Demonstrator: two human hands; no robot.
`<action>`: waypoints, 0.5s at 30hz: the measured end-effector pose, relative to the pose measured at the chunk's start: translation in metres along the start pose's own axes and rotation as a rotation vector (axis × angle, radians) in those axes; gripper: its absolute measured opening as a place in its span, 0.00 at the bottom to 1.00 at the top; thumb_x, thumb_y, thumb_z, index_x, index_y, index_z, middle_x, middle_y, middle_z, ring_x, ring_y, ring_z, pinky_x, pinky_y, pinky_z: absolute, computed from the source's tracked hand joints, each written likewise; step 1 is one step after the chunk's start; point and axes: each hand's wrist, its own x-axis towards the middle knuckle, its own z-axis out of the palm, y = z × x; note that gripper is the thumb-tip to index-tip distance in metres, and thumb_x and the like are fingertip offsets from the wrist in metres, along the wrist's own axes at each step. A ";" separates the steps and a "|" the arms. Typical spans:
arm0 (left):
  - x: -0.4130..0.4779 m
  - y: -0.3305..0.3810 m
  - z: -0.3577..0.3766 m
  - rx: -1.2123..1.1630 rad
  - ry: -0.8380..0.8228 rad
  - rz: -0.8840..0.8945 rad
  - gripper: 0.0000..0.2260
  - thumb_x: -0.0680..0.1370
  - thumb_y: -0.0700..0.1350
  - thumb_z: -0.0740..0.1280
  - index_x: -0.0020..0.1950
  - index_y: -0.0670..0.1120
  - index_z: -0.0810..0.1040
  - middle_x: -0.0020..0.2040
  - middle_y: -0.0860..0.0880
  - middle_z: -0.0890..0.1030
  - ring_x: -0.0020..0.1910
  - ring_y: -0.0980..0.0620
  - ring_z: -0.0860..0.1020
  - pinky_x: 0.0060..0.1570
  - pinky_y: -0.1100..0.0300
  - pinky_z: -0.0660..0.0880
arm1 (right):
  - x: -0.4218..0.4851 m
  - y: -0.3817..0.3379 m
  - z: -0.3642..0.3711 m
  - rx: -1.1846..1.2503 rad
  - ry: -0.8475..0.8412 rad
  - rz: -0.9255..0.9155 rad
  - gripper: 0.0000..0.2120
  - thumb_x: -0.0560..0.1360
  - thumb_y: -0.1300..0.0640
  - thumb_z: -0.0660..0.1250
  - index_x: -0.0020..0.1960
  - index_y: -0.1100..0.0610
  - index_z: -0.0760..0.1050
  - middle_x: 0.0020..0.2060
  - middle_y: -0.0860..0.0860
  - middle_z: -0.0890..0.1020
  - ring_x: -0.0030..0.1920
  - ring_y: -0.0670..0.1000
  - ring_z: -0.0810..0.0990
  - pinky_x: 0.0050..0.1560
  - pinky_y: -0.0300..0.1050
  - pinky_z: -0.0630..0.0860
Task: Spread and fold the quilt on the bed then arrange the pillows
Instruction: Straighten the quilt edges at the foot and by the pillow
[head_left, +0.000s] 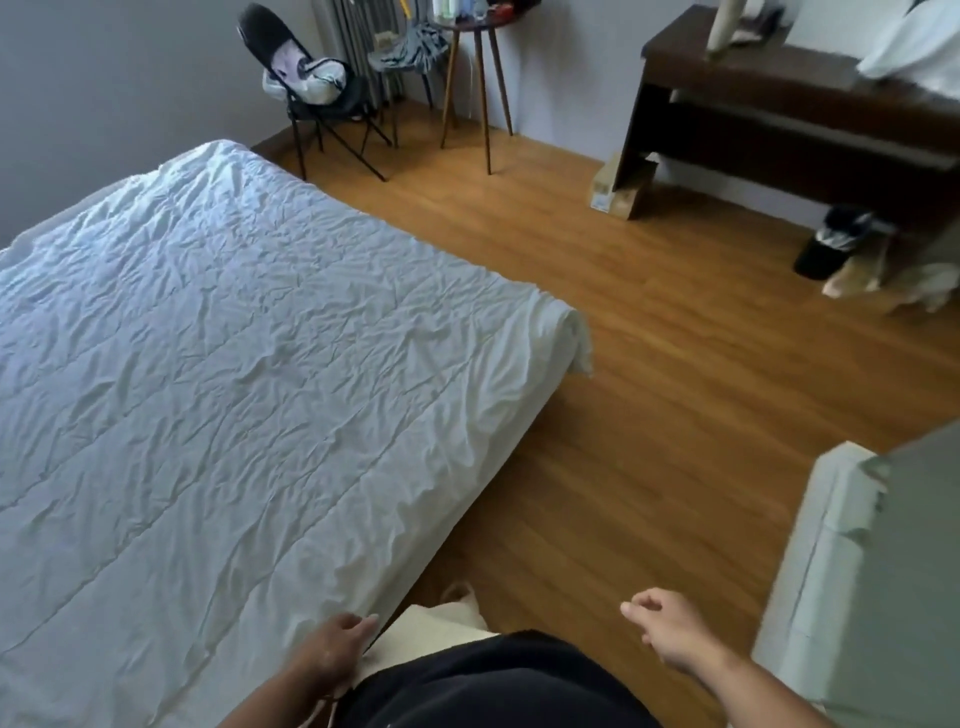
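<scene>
A white, wrinkled quilt (223, 374) lies spread flat over the bed and fills the left half of the head view. Its right edge hangs over the bed's side, and the far right corner (574, 338) droops toward the floor. My left hand (337, 642) is at the quilt's near right edge with relaxed fingers, touching or nearly touching the fabric. My right hand (667, 631) hangs in the air over the wooden floor, its fingers loosely curled and holding nothing. A white pillow (914, 47) lies on the dark desk at the top right.
Wooden floor (649, 364) runs along the bed's right side. A dark desk (779, 119) stands at the back right with a black bin (831, 241) below it. A folding chair (317, 88) and a round side table (475, 31) stand by the far wall. White furniture (857, 571) is close on my right.
</scene>
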 end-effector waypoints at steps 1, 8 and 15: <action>0.007 0.023 0.001 0.036 -0.018 0.013 0.15 0.77 0.60 0.66 0.43 0.50 0.82 0.45 0.50 0.83 0.46 0.51 0.79 0.51 0.56 0.74 | 0.005 -0.002 -0.007 0.014 -0.005 0.006 0.12 0.78 0.49 0.71 0.56 0.56 0.78 0.52 0.50 0.81 0.51 0.50 0.82 0.39 0.37 0.71; 0.069 0.185 0.006 0.175 -0.125 0.112 0.12 0.79 0.54 0.66 0.46 0.48 0.83 0.46 0.50 0.82 0.45 0.55 0.79 0.42 0.64 0.71 | 0.063 -0.036 -0.082 0.077 -0.019 0.110 0.11 0.77 0.45 0.70 0.52 0.51 0.78 0.52 0.48 0.80 0.52 0.49 0.82 0.47 0.41 0.78; 0.159 0.357 -0.013 0.307 -0.195 0.202 0.15 0.77 0.58 0.67 0.46 0.47 0.81 0.46 0.48 0.82 0.45 0.46 0.80 0.44 0.57 0.72 | 0.117 -0.126 -0.220 0.195 0.131 0.108 0.10 0.80 0.46 0.66 0.56 0.50 0.78 0.51 0.46 0.82 0.49 0.48 0.84 0.49 0.43 0.80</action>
